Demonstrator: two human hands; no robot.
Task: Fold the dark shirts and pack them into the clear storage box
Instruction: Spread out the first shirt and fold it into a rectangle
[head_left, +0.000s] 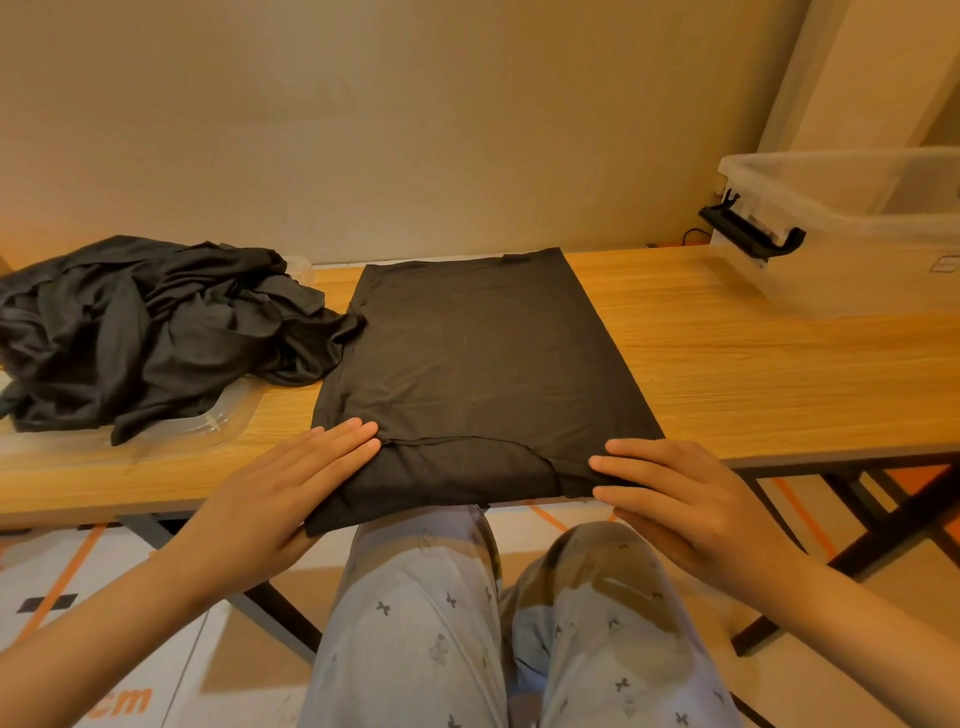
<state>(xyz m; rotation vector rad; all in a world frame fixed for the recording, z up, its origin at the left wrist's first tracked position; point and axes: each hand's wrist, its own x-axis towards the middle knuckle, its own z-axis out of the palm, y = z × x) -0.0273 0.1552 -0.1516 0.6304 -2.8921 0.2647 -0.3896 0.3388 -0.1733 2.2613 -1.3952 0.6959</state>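
On the wooden worktop (753, 353), straight ahead of me, a dark shirt (483, 364) lay folded into a long flat rectangle, its near end hanging a little over the front edge. Both hands were laid flat on that near end with the fingers straight, gripping nothing. The left hand (291, 493) pressed on the near left corner and the right hand (680, 499) on the near right corner. To the left, a crumpled pile of dark shirts (145, 332) sat on a clear plastic lid (223, 421), and one loose fold of the pile touched the folded shirt's left edge. At the far right of the worktop stood the clear storage box (857, 244), well apart from the shirt, with a black latch (748, 234) on its near-left side. I could not tell whether anything lay inside it. Below the worktop I saw knees in pale patterned trousers (441, 623).
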